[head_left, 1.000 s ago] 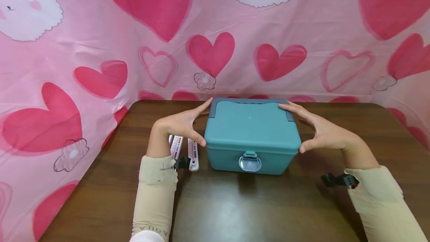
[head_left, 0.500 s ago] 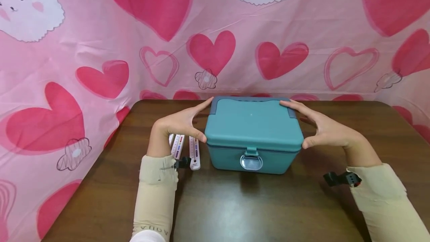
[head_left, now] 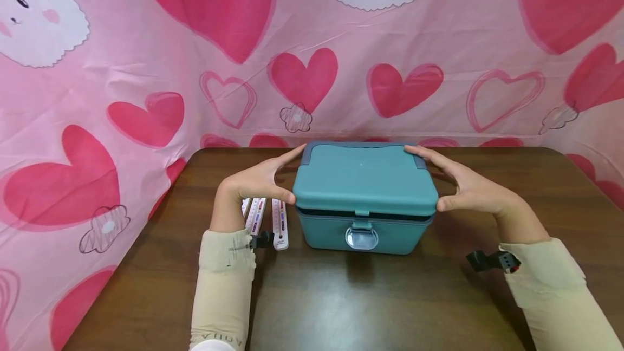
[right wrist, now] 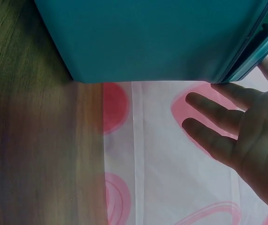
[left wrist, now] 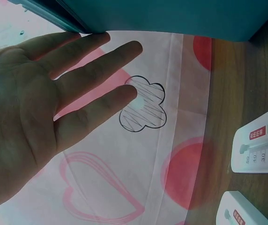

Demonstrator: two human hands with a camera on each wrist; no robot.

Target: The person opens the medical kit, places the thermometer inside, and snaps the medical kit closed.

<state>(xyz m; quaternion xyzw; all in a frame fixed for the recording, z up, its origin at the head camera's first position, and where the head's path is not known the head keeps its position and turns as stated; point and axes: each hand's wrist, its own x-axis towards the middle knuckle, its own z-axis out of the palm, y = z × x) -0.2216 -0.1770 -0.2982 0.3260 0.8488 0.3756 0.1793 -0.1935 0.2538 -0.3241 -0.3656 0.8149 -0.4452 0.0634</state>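
A teal box (head_left: 331, 233) with a clear latch (head_left: 362, 238) on its front stands on the table. Its lid (head_left: 365, 177) is raised a little at the front, leaving a dark gap above the body. At the lid's left side, my left hand (head_left: 255, 180) touches it with the thumb at the front corner and a finger near the back. My right hand (head_left: 475, 191) touches the right side in the same way. Both wrist views show the fingers (left wrist: 101, 70) spread and nearly straight. The inside of the box is hidden in the head view.
Several white thermometers (head_left: 280, 226) lie on the wooden table (head_left: 312, 297), left of the box and partly behind my left hand. A pink heart-patterned cloth (head_left: 312, 26) hangs behind the table and along its left side.
The lid's front edge has risen from the box body, and a dark gap now shows. Both hands have kept their places at the lid's sides.
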